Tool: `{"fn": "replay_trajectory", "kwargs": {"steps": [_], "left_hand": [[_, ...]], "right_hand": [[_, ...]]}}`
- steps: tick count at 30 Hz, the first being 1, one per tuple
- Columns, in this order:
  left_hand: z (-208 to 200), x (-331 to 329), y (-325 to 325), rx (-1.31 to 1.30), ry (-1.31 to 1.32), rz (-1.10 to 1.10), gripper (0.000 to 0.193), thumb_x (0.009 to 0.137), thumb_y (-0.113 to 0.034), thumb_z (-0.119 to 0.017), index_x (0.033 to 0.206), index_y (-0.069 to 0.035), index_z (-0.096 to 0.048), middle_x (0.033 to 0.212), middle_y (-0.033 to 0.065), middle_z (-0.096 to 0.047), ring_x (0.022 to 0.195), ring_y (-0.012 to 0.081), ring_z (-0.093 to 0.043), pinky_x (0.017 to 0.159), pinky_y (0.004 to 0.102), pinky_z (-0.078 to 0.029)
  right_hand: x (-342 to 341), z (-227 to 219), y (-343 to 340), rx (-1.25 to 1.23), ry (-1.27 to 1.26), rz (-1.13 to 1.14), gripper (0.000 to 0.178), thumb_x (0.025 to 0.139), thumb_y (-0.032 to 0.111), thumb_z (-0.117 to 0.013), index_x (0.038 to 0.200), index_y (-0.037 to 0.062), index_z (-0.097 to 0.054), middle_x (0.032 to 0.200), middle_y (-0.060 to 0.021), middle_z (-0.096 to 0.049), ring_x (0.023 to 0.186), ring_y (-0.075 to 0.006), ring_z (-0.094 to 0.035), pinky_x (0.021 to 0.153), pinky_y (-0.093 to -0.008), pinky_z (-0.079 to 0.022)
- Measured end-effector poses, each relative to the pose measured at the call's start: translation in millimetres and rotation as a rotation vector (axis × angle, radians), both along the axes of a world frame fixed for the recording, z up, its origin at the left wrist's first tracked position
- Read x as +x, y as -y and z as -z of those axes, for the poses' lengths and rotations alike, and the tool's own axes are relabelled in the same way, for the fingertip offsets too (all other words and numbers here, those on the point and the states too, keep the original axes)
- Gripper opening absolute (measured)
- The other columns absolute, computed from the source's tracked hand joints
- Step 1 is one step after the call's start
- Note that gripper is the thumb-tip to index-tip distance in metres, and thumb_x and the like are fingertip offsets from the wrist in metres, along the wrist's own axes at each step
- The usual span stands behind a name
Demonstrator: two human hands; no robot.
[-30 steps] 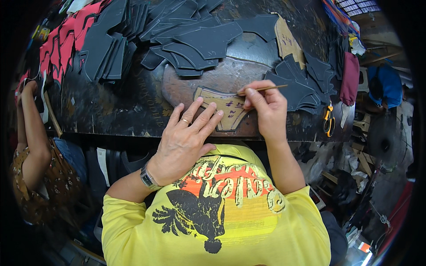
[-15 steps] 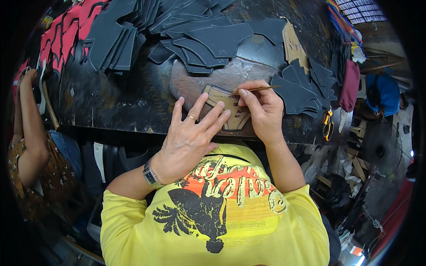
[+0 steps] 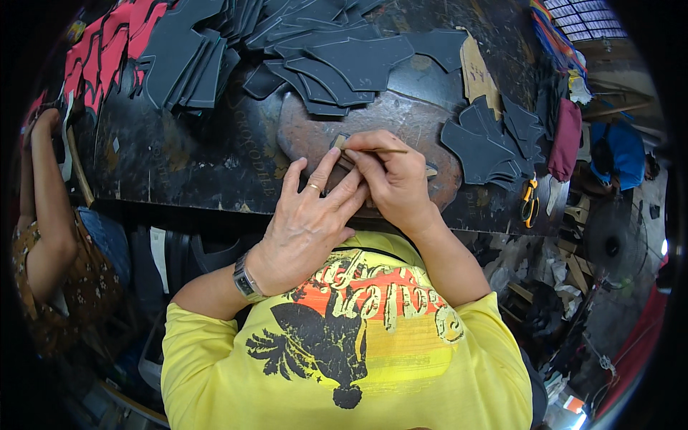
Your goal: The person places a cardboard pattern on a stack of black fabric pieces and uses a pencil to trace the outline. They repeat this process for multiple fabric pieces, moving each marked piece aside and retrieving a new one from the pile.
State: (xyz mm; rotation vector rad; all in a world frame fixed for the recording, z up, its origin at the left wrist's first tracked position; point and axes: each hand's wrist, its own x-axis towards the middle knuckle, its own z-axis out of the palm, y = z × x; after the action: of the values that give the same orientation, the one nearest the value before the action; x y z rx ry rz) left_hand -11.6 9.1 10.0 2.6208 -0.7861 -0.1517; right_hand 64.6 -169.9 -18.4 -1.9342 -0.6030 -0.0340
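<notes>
My left hand lies flat with fingers spread, pressing on a tan cardboard pattern piece. Both hands cover most of that pattern. Held in a pinch by my right hand is a slim brown pencil-like stick. Its working end sits near the pattern's upper edge, close to my left fingertips. Beneath lies a smooth brown rounded slab on the dark table.
Stacks of dark cut pieces with pale outlines lie beyond the slab, more to its right. Pink cut pieces spread far left. Yellow-handled scissors or snips rest near the right edge. Another person's arm shows at left.
My right hand has slid left, carrying the stick from the pattern's right side to its upper left. It now covers more of the pattern. My left hand stays nearly in place.
</notes>
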Motion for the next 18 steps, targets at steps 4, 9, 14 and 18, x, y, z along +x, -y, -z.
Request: {"fn": "replay_trajectory", "kwargs": {"steps": [4, 9, 14, 18], "left_hand": [[-0.6, 0.4, -0.1, -0.016, -0.002, 0.0, 0.066, 0.083, -0.029, -0.083, 0.141, -0.007, -0.061, 0.15, 0.0108, -0.05, 0.152, 0.0381, -0.034, 0.116, 0.0586, -0.032], [-0.2, 0.3, -0.9, -0.026, 0.007, -0.002, 0.066, 0.083, -0.029, -0.084, 0.141, -0.007, -0.062, 0.151, 0.0107, -0.05, 0.151, 0.0381, -0.035, 0.113, 0.0544, -0.033], [0.1, 1.3, 0.9, -0.025, 0.026, -0.002, 0.072, 0.082, -0.03, -0.084, 0.146, -0.007, -0.06, 0.155, 0.0109, -0.048, 0.15, 0.0377, -0.036, 0.111, 0.052, -0.035], [-0.4, -0.7, 0.9, -0.028, 0.04, -0.009, 0.072, 0.083, -0.03, -0.084, 0.147, -0.008, -0.059, 0.155, 0.0114, -0.049, 0.15, 0.0377, -0.037, 0.109, 0.0498, -0.036]], "right_hand": [[3.0, -1.7, -0.9, -0.06, 0.053, -0.058, 0.015, 0.093, -0.009, -0.068, 0.106, -0.0026, -0.072, 0.098, -0.0121, -0.075, 0.087, -0.0231, -0.073, 0.079, -0.0321, -0.058], [4.4, -3.8, 0.6, -0.063, 0.117, -0.073, 0.015, 0.093, -0.008, -0.069, 0.106, -0.0019, -0.073, 0.098, -0.0116, -0.075, 0.085, -0.0207, -0.072, 0.077, -0.0317, -0.058], [3.9, -1.2, 5.0, 0.095, -0.309, 0.021, 0.011, 0.098, -0.004, -0.067, 0.108, -0.0034, -0.073, 0.098, -0.0052, -0.075, 0.08, -0.0095, -0.066, 0.072, -0.0265, -0.055], [3.5, 3.2, 0.6, 0.137, -0.259, 0.076, 0.011, 0.098, -0.004, -0.068, 0.107, -0.0034, -0.073, 0.099, -0.0049, -0.075, 0.081, -0.0098, -0.067, 0.073, -0.0248, -0.055]]}}
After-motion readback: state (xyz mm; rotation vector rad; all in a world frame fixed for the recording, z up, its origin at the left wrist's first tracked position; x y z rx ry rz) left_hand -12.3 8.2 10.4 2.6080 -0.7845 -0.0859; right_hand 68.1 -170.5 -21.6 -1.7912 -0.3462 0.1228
